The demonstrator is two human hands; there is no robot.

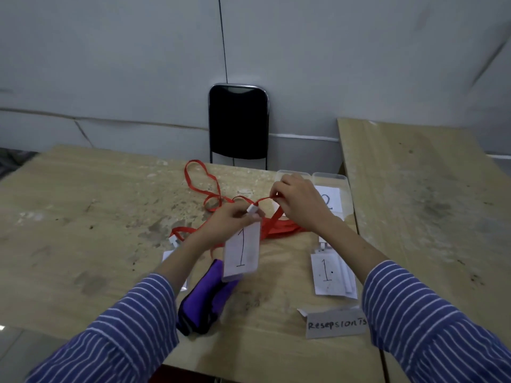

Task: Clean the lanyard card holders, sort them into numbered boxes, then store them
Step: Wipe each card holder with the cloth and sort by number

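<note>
STEP: untangle | left hand grips card holder "1" clip | right hand pinches red lanyard | free your strap gently toward far-right boxes.

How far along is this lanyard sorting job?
Early, it seems. In hand: the left hand holds a card holder marked 1 by its clip, while the right hand pinches its red strap. Another holder marked 1 lies on the table, with tangled straps. Whether the clear boxes hold anything cannot be told. The purple cloth lies unused.
</note>
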